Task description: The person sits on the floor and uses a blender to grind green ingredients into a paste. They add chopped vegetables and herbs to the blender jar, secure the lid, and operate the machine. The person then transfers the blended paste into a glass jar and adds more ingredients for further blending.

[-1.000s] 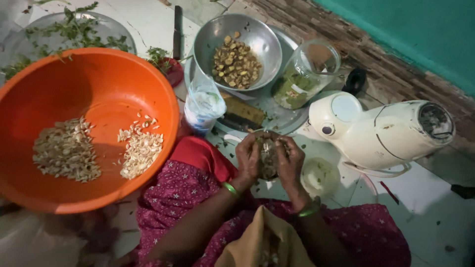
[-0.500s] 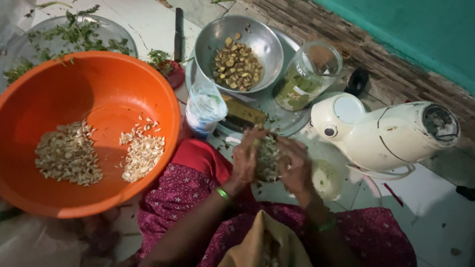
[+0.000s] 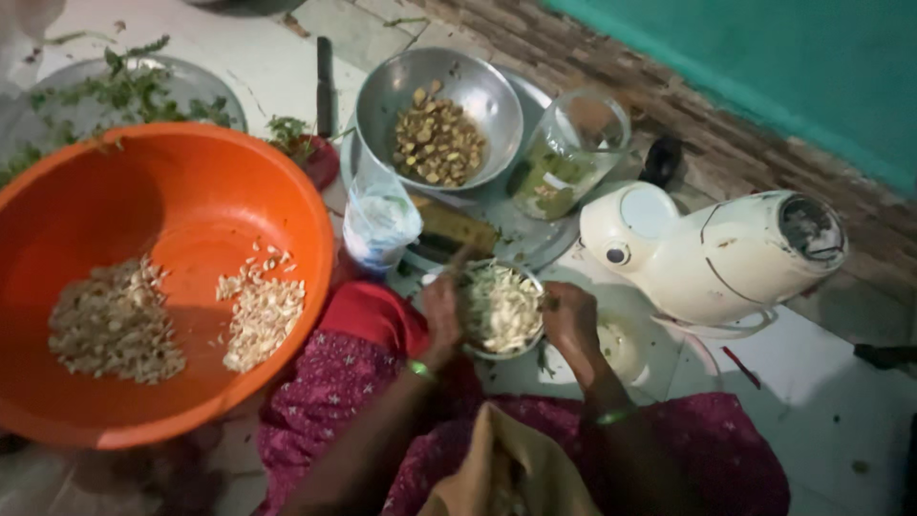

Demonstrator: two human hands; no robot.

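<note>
The two hands, left hand [image 3: 442,315] and right hand [image 3: 571,320], sit hemmed in around a small round bowl of pale shreds [image 3: 501,308]. To the left a big orange plastic basin [image 3: 191,201] blocks the way; ahead stand a clear plastic cup [image 3: 380,222], a steel bowl of brown chunks [image 3: 439,119] and a glass jar [image 3: 570,153]; to the right lies a cream-white mixer body [image 3: 726,253]. Bare pale floor [image 3: 841,401] opens at lower right.

Tiled floor [image 3: 821,401], orange basin [image 3: 191,191], white grinder [image 3: 726,253]
</note>
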